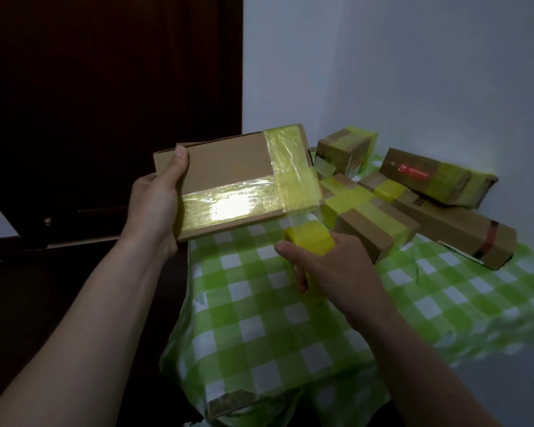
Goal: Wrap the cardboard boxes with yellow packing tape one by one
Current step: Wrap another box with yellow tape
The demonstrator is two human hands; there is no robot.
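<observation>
Hands of one person reach in from the bottom edge, seen from above. The left hand [154, 208] holds a flat cardboard box [228, 180] in the air, just left of the picture's centre, over the near left edge of the tabletop [259, 318]. Its grip is closed on the box's left end, with the thumb on the top face and the fingers hidden underneath. Glossy yellow tape already covers the box's right end and a strip along its near edge.

At about four o'clock from the box, the right hand [327, 272] has its grip curled round a roll of yellow tape [310, 238]. A thin, see-through stretch of tape seems to run from the roll up to the box's near right corner.

A green and white checked cloth [413, 303] covers the tabletop. At about two o'clock from the roll lies a pile of taped boxes: a crossed-tape box [367, 217] nearest, a long box [453, 229] behind it, a small box [342, 151] at the back and a tilted box [435, 177] against the wall [413, 72]. A dark door [105, 87] fills the upper left.
</observation>
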